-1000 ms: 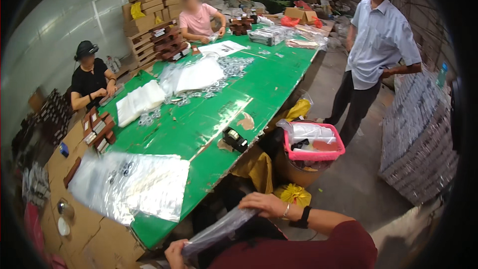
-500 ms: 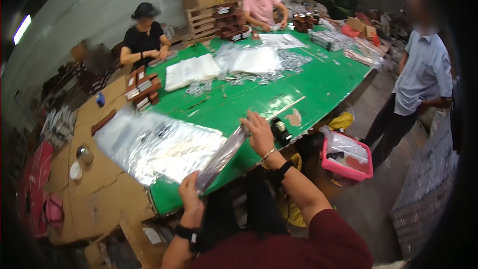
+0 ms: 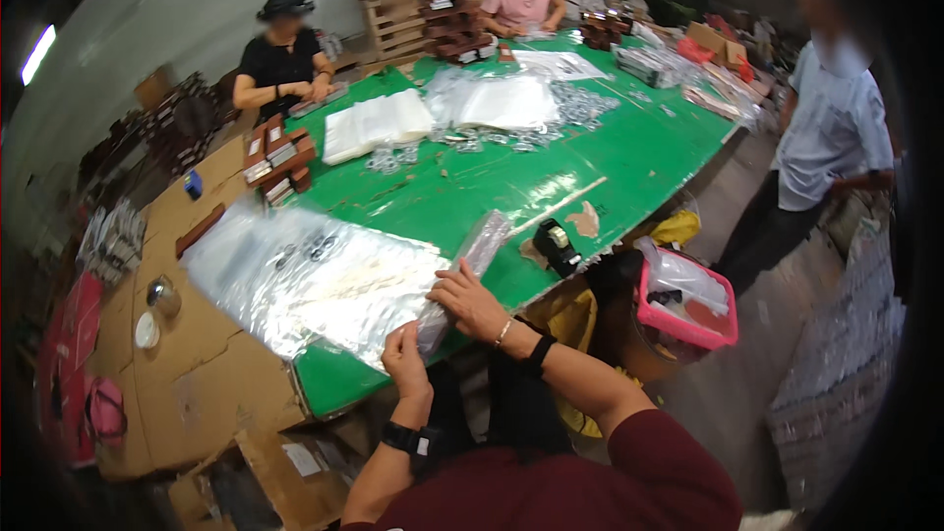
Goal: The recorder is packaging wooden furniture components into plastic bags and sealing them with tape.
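A long, narrow package in clear plastic point(image 3: 484, 244), brownish-grey inside, lies slanting on the green table near its front edge. At its near end my left hand point(image 3: 405, 359) is closed, thumb and fingers pinching the plastic. My right hand point(image 3: 472, 307) rests across the lower half of the package, its fingers stretched out and lying on top. Left of the package spreads a stack of large clear plastic bags point(image 3: 324, 280), shiny with glare. A black tape dispenser point(image 3: 558, 248) stands to the right of my right hand.
On the green table point(image 3: 393, 226) are white bag stacks point(image 3: 379, 125), scattered metal rings point(image 3: 585, 103) and brown bundled pieces point(image 3: 277, 159). A pink basket point(image 3: 688, 324) stands off the right edge. Two people work across the table; another person point(image 3: 831, 128) stands at right.
The package has gone from being held up between both hands to lying on the table. My right hand has slid down from its far end toward my left hand, which shifted slightly right.
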Available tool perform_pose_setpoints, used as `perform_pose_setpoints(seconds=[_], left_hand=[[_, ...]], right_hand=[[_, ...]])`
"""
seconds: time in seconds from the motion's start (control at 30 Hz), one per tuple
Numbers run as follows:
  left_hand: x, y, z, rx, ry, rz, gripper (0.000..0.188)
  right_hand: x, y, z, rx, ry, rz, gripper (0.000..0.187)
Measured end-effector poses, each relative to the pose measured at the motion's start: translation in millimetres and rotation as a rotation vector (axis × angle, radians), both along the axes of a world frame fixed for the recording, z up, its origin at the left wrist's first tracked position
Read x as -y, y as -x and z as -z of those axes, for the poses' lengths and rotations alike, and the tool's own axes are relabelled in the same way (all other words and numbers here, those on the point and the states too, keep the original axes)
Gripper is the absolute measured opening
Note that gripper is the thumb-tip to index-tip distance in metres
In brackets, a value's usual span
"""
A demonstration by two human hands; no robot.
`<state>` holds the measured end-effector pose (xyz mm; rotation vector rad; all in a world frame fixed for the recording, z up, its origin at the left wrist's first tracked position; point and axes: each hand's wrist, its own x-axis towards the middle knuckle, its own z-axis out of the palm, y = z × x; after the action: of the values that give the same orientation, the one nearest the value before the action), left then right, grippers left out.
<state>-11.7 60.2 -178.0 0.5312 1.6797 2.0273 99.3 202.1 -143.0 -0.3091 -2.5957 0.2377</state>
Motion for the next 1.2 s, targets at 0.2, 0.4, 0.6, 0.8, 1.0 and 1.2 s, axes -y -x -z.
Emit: perform_pose_setpoints(seconds=[0.2, 0.4, 0.6, 0.8, 1.0, 1.2], left_hand=[[9.9, 11.1, 13.4, -0.021, 0.023, 0.057, 0.016], [0.5, 15.3, 3.7, -0.290, 0.033, 0.094, 0.010], [16.8, 9.8, -30.2, -0.142, 0.014, 0.067, 0.031], [19.3, 2.2, -35.1, -0.494, 0.238, 0.124, 0.024], [15.0, 24.5, -2.0, -0.069, 0.088, 0.115, 0.009], [16.4, 23.3, -20.2, 0.133, 0.156, 0.181, 0.015]], right_hand=[[13.4, -5.4, 6.8, -0.097, -0.016, 0.051, 0.052], [-2.8, -5.2, 9.2, -0.139, -0.034, 0.042, 0.046], [-5.2, -2.1, -4.6, -0.061, -0.009, 0.055, 0.059], [1.6, -1.9, -9.8, 0.010, -0.071, 0.086, 0.055], [4.9, -2.6, -10.9, -0.008, -0.068, 0.073, 0.054], [-3.8, -7.8, -8.2, -0.021, -0.066, 0.042, 0.055]])
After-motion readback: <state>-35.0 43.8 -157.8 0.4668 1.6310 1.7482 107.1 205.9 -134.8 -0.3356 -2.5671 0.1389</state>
